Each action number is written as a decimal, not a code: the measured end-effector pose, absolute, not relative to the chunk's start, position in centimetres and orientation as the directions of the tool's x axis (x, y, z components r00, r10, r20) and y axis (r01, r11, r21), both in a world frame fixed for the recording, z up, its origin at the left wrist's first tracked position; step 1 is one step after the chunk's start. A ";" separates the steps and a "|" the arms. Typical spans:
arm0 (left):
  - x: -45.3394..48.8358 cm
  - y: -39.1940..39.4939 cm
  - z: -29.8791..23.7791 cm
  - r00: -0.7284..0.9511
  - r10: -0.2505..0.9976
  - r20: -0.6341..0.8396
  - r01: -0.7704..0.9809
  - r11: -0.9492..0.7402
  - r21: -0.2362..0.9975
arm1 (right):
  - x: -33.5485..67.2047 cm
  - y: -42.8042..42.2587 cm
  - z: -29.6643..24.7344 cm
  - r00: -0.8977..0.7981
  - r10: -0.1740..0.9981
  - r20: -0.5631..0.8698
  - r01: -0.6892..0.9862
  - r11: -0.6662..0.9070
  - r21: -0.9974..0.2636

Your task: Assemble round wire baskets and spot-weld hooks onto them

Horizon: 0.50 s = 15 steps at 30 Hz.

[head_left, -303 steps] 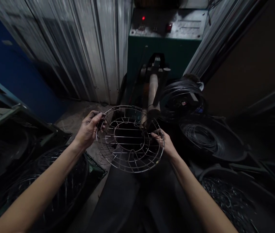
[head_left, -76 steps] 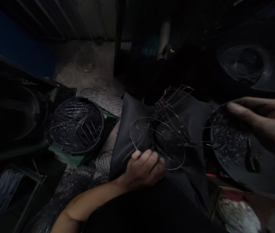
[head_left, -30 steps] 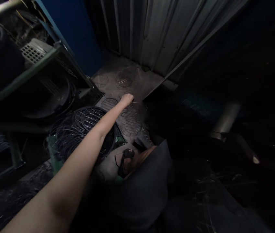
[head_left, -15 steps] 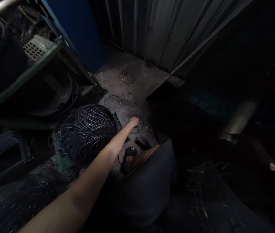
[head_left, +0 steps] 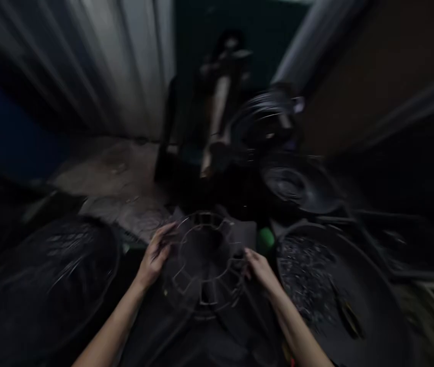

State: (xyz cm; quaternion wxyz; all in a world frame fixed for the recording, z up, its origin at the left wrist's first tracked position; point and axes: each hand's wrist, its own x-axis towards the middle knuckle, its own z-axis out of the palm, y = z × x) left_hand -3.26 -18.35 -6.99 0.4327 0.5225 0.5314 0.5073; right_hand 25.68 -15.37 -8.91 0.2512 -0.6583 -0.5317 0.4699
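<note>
My left hand [head_left: 156, 257] grips the left side of a round wire frame [head_left: 206, 280] made of rings joined by short cross wires. On the opposite side, the fingers of my right hand [head_left: 258, 266] close on the frame's rim. The frame is held over my lap, and motion blur softens its outline. To the right sits a wide dark basin [head_left: 377, 306] holding many small dark metal pieces [head_left: 304, 275] and a pair of pliers [head_left: 349, 317] with yellowish marks on the handles.
A dark tub [head_left: 115, 250] with wires [head_left: 71, 260] in it is at the left. Ahead stands a dark machine [head_left: 220, 107], with a wire coil [head_left: 270, 109] and a dish [head_left: 320, 188] beside it. Corrugated metal wall panels [head_left: 140, 66] rise behind the floor [head_left: 105, 178].
The view has swung right, from the floor with wire rings to the machine and basin. My left hand has come back from the floor, and both hands now hold the wire frame.
</note>
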 end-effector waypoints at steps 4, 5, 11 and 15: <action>-3.7 -17.6 -10.4 -0.101 0.994 -0.032 0.374 0.068 0.925 | 30.2 -9.4 -5.0 0.121 0.989 -0.089 0.558 -0.142 -0.818; -3.7 -17.5 -11.1 -0.089 0.996 -0.020 0.424 0.056 0.904 | 31.0 -6.8 -3.1 0.131 0.991 0.018 0.590 -0.064 -0.805; -2.5 -16.4 -10.5 -0.179 0.972 0.152 0.546 -0.030 0.837 | 30.9 11.5 10.6 -0.110 0.730 0.675 0.953 0.269 -0.136; -1.6 -15.4 -9.2 -0.138 0.953 0.268 0.617 -0.129 0.776 | 29.6 18.4 13.6 -0.293 0.847 0.442 0.955 0.236 0.182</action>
